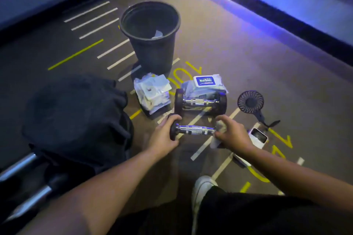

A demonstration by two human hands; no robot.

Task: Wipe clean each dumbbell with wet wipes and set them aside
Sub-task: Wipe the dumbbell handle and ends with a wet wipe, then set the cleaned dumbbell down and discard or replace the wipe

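A small dumbbell (193, 130) with a chrome handle and black end plates is held low over the floor. My left hand (164, 137) grips its left end plate. My right hand (233, 135) holds a crumpled wet wipe (219, 128) wrapped around the right end, which is hidden under the wipe. A second, larger dumbbell (200, 102) lies on the floor just behind. Behind that one lies a pack of wet wipes (205, 84) with a blue label.
A black bin (150, 44) with a white scrap inside stands further back. A pile of white packets (152, 91) lies left of the wipes pack. A small black fan (252, 105) and a white phone-like device (258, 136) lie right. Dark cloth (76, 120) covers the left.
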